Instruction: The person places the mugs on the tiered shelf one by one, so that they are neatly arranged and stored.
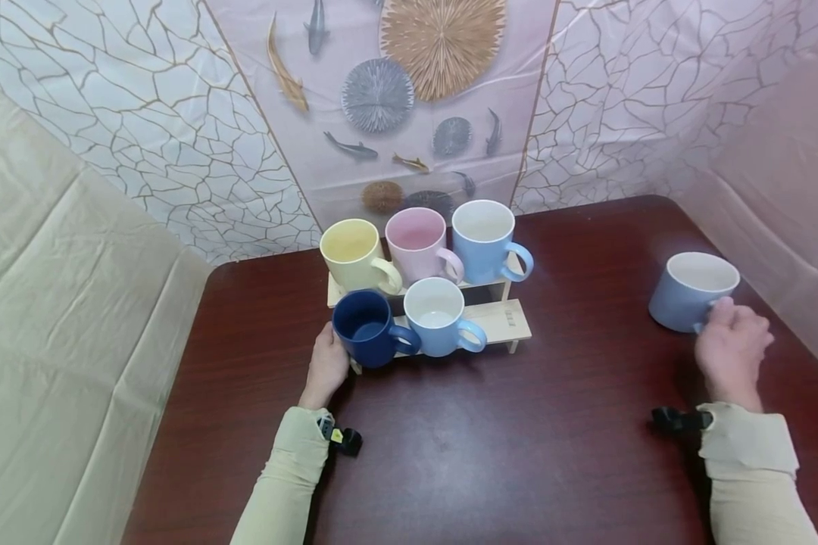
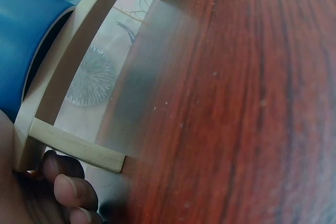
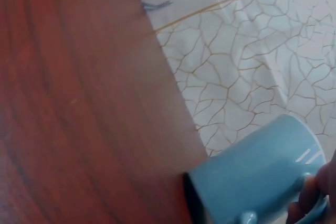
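Observation:
At the right side of the table, my right hand (image 1: 735,350) pinches the handle of a grey-blue mug (image 1: 685,299) with a white inside. In the right wrist view that mug (image 3: 257,171) looks light blue, its base close to the tabletop; whether it touches cannot be told. My left hand (image 1: 327,363) grips the left end of a two-step wooden rack (image 1: 497,322), its fingers (image 2: 73,190) curled by the rack's leg. Beside this hand, a dark blue mug (image 1: 363,333) stands on the lower step, with a light blue mug (image 1: 436,322) to its right.
On the upper step stand a yellow mug (image 1: 354,261), a pink mug (image 1: 419,250) and another light blue mug (image 1: 480,246), handles toward the right. A patterned cloth (image 1: 443,136) hangs behind the dark red wooden table (image 1: 463,446).

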A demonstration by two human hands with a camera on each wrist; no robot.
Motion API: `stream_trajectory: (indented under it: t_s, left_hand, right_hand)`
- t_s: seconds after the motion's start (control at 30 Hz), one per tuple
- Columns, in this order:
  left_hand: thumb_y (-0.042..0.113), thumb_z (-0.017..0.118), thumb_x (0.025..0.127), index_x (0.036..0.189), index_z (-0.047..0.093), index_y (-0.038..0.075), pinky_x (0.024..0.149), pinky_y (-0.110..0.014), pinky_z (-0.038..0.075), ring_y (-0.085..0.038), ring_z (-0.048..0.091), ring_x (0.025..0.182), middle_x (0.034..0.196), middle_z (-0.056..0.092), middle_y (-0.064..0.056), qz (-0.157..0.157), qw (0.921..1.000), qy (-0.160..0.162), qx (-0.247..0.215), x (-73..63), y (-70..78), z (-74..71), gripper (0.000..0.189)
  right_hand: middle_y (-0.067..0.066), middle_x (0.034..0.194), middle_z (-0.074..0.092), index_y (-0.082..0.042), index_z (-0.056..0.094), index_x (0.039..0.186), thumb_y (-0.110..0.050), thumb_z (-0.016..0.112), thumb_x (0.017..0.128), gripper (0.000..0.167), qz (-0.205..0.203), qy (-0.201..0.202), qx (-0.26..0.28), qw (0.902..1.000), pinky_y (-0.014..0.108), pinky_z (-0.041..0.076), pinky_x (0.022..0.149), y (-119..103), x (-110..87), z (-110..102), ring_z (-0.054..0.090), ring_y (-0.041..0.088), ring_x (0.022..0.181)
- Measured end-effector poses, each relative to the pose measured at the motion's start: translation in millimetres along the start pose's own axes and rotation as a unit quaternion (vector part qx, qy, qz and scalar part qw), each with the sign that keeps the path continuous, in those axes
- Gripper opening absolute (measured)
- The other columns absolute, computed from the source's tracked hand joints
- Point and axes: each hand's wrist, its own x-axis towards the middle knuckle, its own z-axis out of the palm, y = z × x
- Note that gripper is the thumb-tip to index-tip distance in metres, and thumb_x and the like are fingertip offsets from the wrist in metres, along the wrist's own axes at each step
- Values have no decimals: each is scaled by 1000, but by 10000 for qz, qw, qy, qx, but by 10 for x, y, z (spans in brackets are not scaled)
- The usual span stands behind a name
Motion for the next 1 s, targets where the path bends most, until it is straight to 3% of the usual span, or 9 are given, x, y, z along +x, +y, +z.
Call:
stream_trajectory:
  t_s: [0.07, 0.13, 0.2, 0.3, 0.53, 0.67, 0.73, 0.9, 1.0]
  left_hand:
    - [34, 27, 107, 93, 53, 6, 62, -36, 43, -26, 55, 65, 75, 57, -13, 3, 10000, 31, 35, 8, 1, 1, 41]
    - [34, 26, 107, 94, 53, 6, 63, -36, 43, -25, 55, 68, 77, 56, -12, -14, 9999, 61, 110, 16, 1, 1, 41]
    - [35, 26, 107, 95, 54, 7, 65, -36, 43, -25, 55, 70, 79, 57, -12, -46, 9998, 55, 175, 22, 1, 0, 42]
    - [38, 24, 107, 96, 54, 8, 65, -36, 42, -26, 55, 70, 79, 57, -12, -120, 9997, 13, 200, 19, 1, 4, 44]
    - [40, 26, 107, 94, 52, 8, 60, -36, 43, -26, 56, 61, 68, 58, -11, -101, 9999, -41, -48, -3, 4, 1, 44]
    - [38, 27, 107, 94, 52, 7, 57, -35, 43, -25, 56, 56, 64, 57, -10, -54, 9999, -63, -138, -2, 4, -10, 43]
    - [38, 27, 107, 95, 52, 7, 57, -35, 43, -25, 56, 56, 63, 57, -10, -60, 9999, -71, -127, -5, 6, -15, 43]
    - [38, 27, 107, 96, 53, 7, 60, -36, 43, -26, 56, 61, 70, 57, -10, -32, 10000, -20, -70, -21, 23, -14, 42]
    - [38, 26, 107, 96, 54, 7, 62, -36, 43, -26, 56, 63, 73, 57, -11, -11, 10000, -30, -23, -26, 27, -7, 43]
  right_hand:
    - [21, 104, 52, 2, 56, 95, -35, 32, 101, 45, 227, 29, 96, 9997, 46, 35, 89, -31, 9, -13, 43, 41, 111]
    - [6, 89, 54, -9, 57, 88, -37, 35, 101, 39, 479, 57, 317, 9983, 33, 36, 80, -56, 13, -18, 49, 27, 94]
    - [-5, 82, 49, -15, 56, 84, -37, 37, 102, 35, 708, 39, 676, 9952, 25, 32, 73, -70, 12, -21, 45, 15, 82]
    - [-8, 78, 47, -13, 55, 81, -35, 37, 103, 36, 849, 89, 1217, 9889, 21, 32, 69, -67, 2, -19, 40, 7, 74]
    - [-6, 70, 47, -9, 54, 72, -27, 40, 101, 37, 618, 455, 1780, 9810, 23, 28, 71, -75, -80, 32, 40, 9, 70]
    - [-4, 63, 47, -6, 55, 68, -25, 46, 100, 38, 806, 503, 2427, 9654, 22, 27, 66, -114, -96, 62, 39, 12, 68]
    - [-4, 63, 47, -6, 55, 70, -33, 47, 101, 42, 993, 306, 2563, 9610, 22, 27, 63, -129, -105, 61, 39, 13, 68]
    - [-3, 63, 45, -6, 52, 73, -43, 42, 102, 48, 1030, -48, 2349, 9665, 24, 28, 59, -140, -143, 106, 38, 16, 67]
    - [-2, 60, 43, -4, 50, 69, -36, 43, 102, 47, 878, 115, 2433, 9659, 25, 27, 56, -143, -172, 156, 36, 17, 64]
